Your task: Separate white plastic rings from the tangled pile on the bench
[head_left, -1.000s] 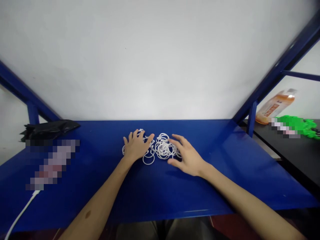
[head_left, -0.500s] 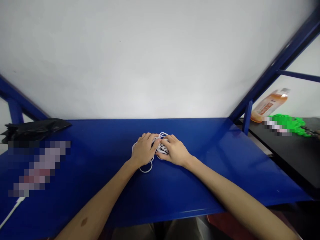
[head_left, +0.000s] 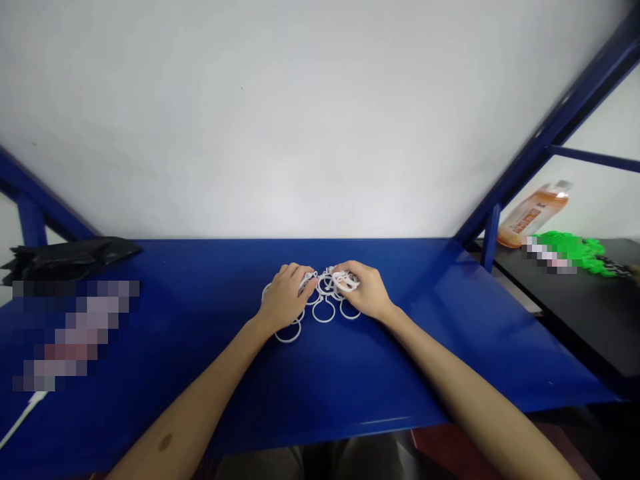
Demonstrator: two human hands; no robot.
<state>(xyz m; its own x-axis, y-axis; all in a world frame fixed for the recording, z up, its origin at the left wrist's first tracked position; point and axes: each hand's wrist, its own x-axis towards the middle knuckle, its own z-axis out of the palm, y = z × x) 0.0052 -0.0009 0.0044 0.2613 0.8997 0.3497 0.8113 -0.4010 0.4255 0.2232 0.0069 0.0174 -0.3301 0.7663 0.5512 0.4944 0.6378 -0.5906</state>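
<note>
Several white curtain rings (head_left: 324, 320), thin hoops with small eyelets, lie in a loose pile on the blue tabletop in front of me. My left hand (head_left: 284, 300) is curled over the left part of the pile, its thumb and fingers closed on rings that it partly hides. At the pile's right side, my right hand (head_left: 367, 288) grips a small bunch of the rings between thumb and fingers, tilted and slightly raised. Between the hands, other rings overlap flat on the surface, one of them at the front left, by my left wrist.
Blue metal bars (head_left: 493, 233) frame the table (head_left: 400, 380) on both sides, with a pale wall behind. A black bag (head_left: 75, 257) and a blurred-out item with a white cable (head_left: 23, 420) are at left. An orange bottle (head_left: 535, 213) and green pieces (head_left: 595, 253) lie at right on a black surface.
My right hand has turned and shifted slightly right, and a bunch of rings now shows in its fingers. The heaped rings between the hands are now more spread out. My left hand has barely moved.
</note>
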